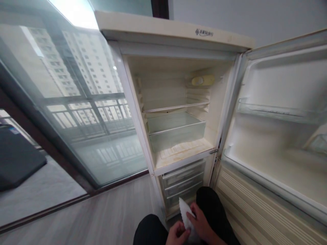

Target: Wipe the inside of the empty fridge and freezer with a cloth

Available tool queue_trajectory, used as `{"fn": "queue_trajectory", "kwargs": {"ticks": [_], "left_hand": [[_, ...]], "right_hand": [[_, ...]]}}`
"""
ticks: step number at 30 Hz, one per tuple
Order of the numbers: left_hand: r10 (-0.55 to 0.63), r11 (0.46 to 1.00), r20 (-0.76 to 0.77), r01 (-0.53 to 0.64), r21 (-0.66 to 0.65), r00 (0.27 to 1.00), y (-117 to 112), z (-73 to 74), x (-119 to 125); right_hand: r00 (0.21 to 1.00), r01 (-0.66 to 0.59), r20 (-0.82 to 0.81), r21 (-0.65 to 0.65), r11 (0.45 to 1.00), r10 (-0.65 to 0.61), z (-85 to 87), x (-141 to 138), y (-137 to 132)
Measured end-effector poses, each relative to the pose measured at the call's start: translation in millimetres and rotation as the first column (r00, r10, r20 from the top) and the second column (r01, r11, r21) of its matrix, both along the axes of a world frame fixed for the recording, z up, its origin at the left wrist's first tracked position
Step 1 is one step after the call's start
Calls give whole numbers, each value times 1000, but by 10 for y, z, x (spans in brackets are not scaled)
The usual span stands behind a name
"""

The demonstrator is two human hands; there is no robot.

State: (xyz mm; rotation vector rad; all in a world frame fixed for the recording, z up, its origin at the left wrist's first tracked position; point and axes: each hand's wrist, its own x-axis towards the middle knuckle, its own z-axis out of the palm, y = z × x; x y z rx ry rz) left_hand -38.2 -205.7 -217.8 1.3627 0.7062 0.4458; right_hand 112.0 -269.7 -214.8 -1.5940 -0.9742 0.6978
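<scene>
Low in the view, between my dark-trousered knees, a white wipe or thin cloth [184,208] with a wavy edge is pinched in both hands. My left hand [176,234] grips its lower left edge, fingers closed. On the other side my right hand [200,221] is closed on it, with the thumb laid across the front. Just beyond stands an open cream refrigerator [176,23]. Its upper part holds a glass shelf [176,107] and a clear crisper drawer [178,134]; yellowish stains mark the compartment floor. Clear freezer drawers [184,177] sit below, closest to my hands.
The upper refrigerator door [281,78] is swung out to the right, with a clear door rack [276,112]. A ribbed cream panel [250,204] stands under it. Sliding glass doors [97,136] are at left, and a dark object [17,156] lies beyond them. The floor [112,217] is pale wood-look.
</scene>
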Motion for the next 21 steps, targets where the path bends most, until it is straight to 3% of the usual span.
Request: {"fn": "queue_trajectory", "kwargs": {"ticks": [3, 5, 8, 11, 14, 18, 21], "left_hand": [[25, 991, -29, -20, 133, 999, 83, 130, -22], [106, 979, -10, -102, 176, 994, 115, 257, -41], [245, 948, 48, -249, 200, 968, 139, 490, -58], [306, 922, 64, -313, 228, 950, 153, 763, -53], [305, 911, 63, -311, 271, 950, 172, 1043, -37], [218, 886, 77, -231, 403, 973, 232, 1346, -29], [174, 846, -41, -128, 518, 984, 286, 1494, -7]], "right_hand": [[999, 53, -7, -10, 999, -53, 83, -42, 1], [996, 86, -4, -5, 996, -86, 161, -39, -9], [990, 142, 1, 33, 989, -142, 272, 8, -60], [988, 153, -29, 45, 987, -152, 310, 60, -129], [990, 141, -19, 13, 990, -141, 278, 71, -158], [987, 159, -15, 20, 987, -159, 253, -5, -73], [994, 28, -105, 66, 997, -21, 317, -117, 51]]}}
